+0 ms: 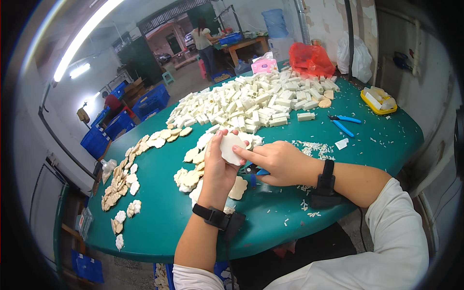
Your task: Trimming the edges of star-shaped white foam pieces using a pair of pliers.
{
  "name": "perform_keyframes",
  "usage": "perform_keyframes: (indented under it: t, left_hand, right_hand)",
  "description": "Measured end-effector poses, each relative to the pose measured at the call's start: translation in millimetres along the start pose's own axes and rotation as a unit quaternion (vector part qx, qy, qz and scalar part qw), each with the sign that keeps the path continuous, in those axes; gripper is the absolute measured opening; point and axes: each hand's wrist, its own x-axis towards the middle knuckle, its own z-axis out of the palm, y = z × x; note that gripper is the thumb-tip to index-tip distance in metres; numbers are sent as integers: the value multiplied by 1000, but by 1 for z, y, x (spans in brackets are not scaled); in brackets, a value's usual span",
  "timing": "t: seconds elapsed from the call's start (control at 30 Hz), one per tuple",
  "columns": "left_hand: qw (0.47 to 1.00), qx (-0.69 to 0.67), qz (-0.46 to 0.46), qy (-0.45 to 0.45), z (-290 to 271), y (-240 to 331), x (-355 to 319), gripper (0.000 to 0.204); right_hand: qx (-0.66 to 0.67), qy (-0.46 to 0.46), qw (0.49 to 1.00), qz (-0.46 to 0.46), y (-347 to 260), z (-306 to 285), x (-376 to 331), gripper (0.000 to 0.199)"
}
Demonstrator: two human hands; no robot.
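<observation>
My left hand (pixel 218 164) holds up a flat white scalloped plastic piece (pixel 231 147) over the green table (pixel 159 227). My right hand (pixel 278 162) grips blue-handled cutters (pixel 255 170) and its index finger presses on the piece's face. Under and around my hands lie several more flat cream and white scalloped pieces (pixel 191 179). Behind them is a big heap of white block-shaped plastic parts (pixel 251 101). Small white offcuts (pixel 309 147) are scattered by my right wrist. Both wrists wear black bands.
Another pair of blue-handled cutters (pixel 344 123) lies to the right, near a yellow tray (pixel 378 101) of white parts. A red bag (pixel 311 59) and pink box (pixel 264 65) sit at the far edge. Blue crates (pixel 152 100) stand left. A person (pixel 204 41) stands at a far bench.
</observation>
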Motion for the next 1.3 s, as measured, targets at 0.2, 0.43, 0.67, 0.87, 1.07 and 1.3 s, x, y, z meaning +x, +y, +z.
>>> perform_keyframes:
  t: [0.2,0.43,0.67,0.87,1.07,1.3]
  left_hand:
    - [1000,13,18,0,0,3,1,30]
    - [999,45,24,-1,-1,2,2,32]
    - [999,27,22,-11,-2,2,1,30]
    - [999,33,33,-17,0,4,-2,29]
    - [999,38,31,-18,0,2,0,28]
    - [998,51,38,-9,1,2,0,29]
  right_hand:
    - [17,-4,1000,-1,1,2,0,83]
    - [38,-27,998,32,1,1,0,79]
    - [55,-35,996,57,-1,-1,0,78]
    - [53,-43,996,64,-1,2,-1,79]
    - [59,-32,996,60,1,3,-2,81]
    - [47,-30,996,71,-1,2,-1,77]
